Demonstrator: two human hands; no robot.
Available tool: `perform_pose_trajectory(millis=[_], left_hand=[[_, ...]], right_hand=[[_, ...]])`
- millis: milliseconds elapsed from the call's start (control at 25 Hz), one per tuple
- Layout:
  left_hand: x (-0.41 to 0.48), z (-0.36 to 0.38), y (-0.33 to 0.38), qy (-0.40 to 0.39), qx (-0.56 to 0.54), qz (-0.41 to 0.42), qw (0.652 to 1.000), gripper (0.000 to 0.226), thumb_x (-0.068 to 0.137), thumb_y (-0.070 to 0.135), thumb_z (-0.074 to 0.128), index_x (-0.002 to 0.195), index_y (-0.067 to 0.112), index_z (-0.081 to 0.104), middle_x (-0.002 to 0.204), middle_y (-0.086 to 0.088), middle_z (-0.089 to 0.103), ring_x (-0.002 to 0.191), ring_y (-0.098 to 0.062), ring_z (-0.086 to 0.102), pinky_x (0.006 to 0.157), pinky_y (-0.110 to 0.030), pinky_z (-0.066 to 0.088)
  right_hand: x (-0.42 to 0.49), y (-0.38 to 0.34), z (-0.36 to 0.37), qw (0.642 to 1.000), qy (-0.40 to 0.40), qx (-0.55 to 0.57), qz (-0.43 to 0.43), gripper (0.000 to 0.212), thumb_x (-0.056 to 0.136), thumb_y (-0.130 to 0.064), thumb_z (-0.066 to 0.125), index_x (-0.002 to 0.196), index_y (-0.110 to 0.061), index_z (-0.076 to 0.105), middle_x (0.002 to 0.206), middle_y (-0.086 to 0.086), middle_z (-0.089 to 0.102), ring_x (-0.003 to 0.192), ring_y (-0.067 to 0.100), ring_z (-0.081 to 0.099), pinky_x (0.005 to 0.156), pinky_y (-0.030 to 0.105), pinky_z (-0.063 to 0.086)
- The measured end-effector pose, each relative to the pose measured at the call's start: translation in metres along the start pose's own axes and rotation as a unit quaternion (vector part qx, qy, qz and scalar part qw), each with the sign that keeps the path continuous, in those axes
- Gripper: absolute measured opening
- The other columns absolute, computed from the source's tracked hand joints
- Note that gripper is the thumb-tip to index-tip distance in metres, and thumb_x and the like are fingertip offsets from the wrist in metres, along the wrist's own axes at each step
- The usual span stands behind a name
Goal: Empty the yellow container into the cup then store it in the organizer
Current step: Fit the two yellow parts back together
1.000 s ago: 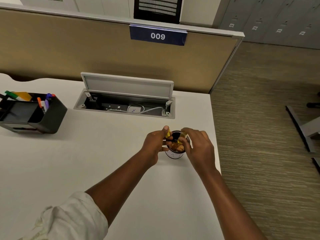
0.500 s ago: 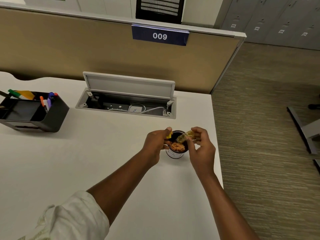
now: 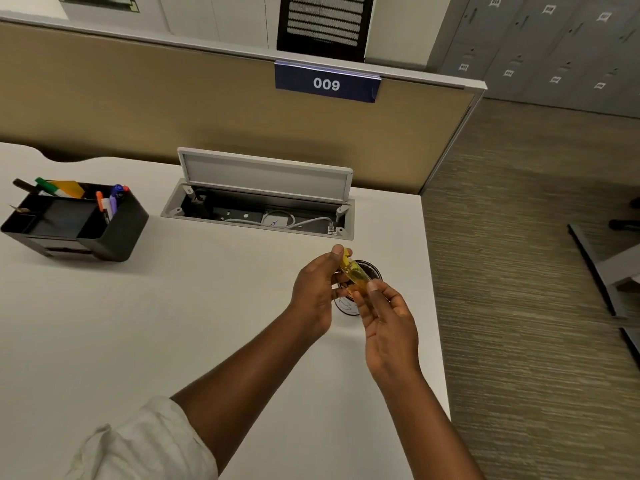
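A small clear yellow container (image 3: 353,271) is held between both hands, just above a dark cup (image 3: 370,268) with a white lower band on the white desk (image 3: 173,323). My left hand (image 3: 317,289) pinches its upper end with thumb and fingers. My right hand (image 3: 388,320) holds its lower end with thumb and forefinger. The hands hide most of the cup and its contents. A black desk organizer (image 3: 114,233) stands at the far left, with pens and markers in its back and right compartments.
An open cable tray (image 3: 258,216) with a raised grey lid and white cables is sunk into the desk behind the cup. A tan partition with a blue "009" sign (image 3: 325,83) backs the desk. The desk's right edge lies close to the cup; carpet beyond.
The two yellow parts, held apart over the cup earlier, have come together into one piece between both hands. The orange contents seen in the cup are now hidden by my hands.
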State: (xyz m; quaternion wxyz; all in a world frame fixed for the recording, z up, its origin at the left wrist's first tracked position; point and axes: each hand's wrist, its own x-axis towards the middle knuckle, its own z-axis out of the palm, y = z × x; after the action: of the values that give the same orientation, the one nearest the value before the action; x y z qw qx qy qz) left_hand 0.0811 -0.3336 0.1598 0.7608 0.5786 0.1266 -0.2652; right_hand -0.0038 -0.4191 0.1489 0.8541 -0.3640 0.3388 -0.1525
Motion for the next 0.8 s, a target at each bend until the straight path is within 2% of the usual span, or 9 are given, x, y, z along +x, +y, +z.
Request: perform_pose_trajectory(millis=[200,280,360,480,600,640,720,800], left_hand=[[-0.027,-0.008,0.006,-0.003,-0.027,0.014,1.000,0.028,0.096,0.042,0.056,0.092,0.024,0.078,0.087,0.004,0.078,0.100,-0.024,0.067,0.081,-0.037,0.057],[-0.038,-0.013,0.007,-0.005,-0.031,0.020,0.999,0.028,0.096,0.042,0.056,0.092,0.025,0.077,0.091,0.002,0.077,0.102,-0.025,0.066,0.084,-0.040,0.057],[-0.048,-0.018,0.010,-0.007,-0.040,0.027,0.999,0.028,0.097,0.041,0.054,0.095,0.024,0.076,0.097,-0.002,0.076,0.105,-0.026,0.065,0.090,-0.044,0.055],[-0.065,-0.026,0.016,-0.014,-0.056,0.040,0.998,0.029,0.098,0.039,0.053,0.100,0.020,0.075,0.102,-0.003,0.075,0.106,-0.027,0.066,0.085,-0.041,0.056],[-0.083,-0.037,0.022,-0.023,-0.067,0.058,0.996,0.027,0.095,0.038,0.056,0.099,0.019,0.074,0.097,0.002,0.078,0.099,-0.022,0.070,0.075,-0.033,0.058],[-0.089,-0.042,0.024,-0.028,-0.067,0.067,0.995,0.028,0.093,0.039,0.057,0.099,0.018,0.074,0.096,0.003,0.079,0.097,-0.020,0.071,0.073,-0.031,0.058],[-0.102,-0.053,0.030,-0.043,-0.063,0.086,0.993,0.033,0.085,0.044,0.059,0.099,0.019,0.076,0.097,0.003,0.080,0.098,-0.018,0.072,0.076,-0.031,0.057],[-0.114,-0.064,0.035,-0.059,-0.056,0.100,0.992,0.033,0.082,0.046,0.058,0.093,0.024,0.080,0.100,0.002,0.079,0.103,-0.018,0.071,0.085,-0.034,0.055]], right_hand=[[-0.027,0.005,0.013,0.998,-0.017,0.050,0.036,0.020,0.088,-0.010,0.070,0.107,-0.009,0.070,0.108,0.014,0.078,0.098,0.029,0.076,0.076,0.028,0.062],[-0.036,0.007,0.017,1.000,-0.015,0.002,-0.001,0.019,0.088,-0.013,0.070,0.108,-0.012,0.070,0.109,0.012,0.078,0.098,0.027,0.076,0.082,0.029,0.062],[-0.045,0.008,0.020,0.990,-0.001,-0.122,-0.074,0.018,0.089,-0.019,0.072,0.107,-0.020,0.068,0.108,0.006,0.077,0.099,0.024,0.075,0.089,0.031,0.059],[-0.065,0.010,0.025,0.936,0.003,-0.288,-0.204,0.018,0.089,-0.022,0.073,0.104,-0.026,0.064,0.106,-0.004,0.074,0.102,0.015,0.072,0.089,0.028,0.058],[-0.086,0.012,0.029,0.873,-0.030,-0.364,-0.322,0.021,0.088,-0.018,0.073,0.106,-0.017,0.063,0.103,-0.005,0.073,0.098,0.005,0.071,0.084,0.020,0.059],[-0.093,0.012,0.031,0.867,-0.038,-0.370,-0.333,0.021,0.088,-0.020,0.073,0.106,-0.017,0.063,0.101,-0.006,0.074,0.096,0.004,0.071,0.083,0.019,0.058],[-0.107,0.010,0.037,0.896,-0.046,-0.341,-0.281,0.023,0.085,-0.032,0.071,0.103,-0.020,0.064,0.096,-0.006,0.076,0.091,0.007,0.074,0.081,0.021,0.060],[-0.121,0.006,0.046,0.946,-0.067,-0.266,-0.170,0.030,0.083,-0.038,0.068,0.105,-0.017,0.066,0.090,0.000,0.080,0.086,0.015,0.077,0.078,0.024,0.061]])
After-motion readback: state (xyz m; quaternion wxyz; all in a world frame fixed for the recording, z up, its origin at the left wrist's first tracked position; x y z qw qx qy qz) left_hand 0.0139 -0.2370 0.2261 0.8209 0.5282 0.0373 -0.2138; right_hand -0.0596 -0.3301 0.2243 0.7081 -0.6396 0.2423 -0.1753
